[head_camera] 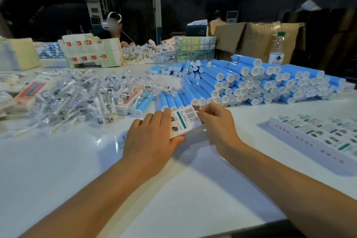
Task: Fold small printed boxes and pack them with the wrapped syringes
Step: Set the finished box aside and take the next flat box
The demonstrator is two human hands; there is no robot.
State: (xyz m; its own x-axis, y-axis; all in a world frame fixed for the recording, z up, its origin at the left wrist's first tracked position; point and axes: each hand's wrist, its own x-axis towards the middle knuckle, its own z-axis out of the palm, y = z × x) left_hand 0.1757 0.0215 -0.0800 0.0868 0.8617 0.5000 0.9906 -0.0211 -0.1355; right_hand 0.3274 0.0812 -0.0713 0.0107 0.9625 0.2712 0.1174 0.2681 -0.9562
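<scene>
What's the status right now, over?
Both hands, left and right, grip one small box above the table. Syringes heaped far left, untouched. Nothing in the way.

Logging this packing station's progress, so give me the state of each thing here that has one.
small printed box: held off the table, barcode face up
left hand: grips the box
right hand: pinches the box's far end
wrapped syringes: loose heap
blue tubes: stacked, capped
water bottle: upright, capped
cardboard carton: open

Wrapped syringes [77, 94] lie left of the tubes [251, 83] on the table [173, 189].
</scene>
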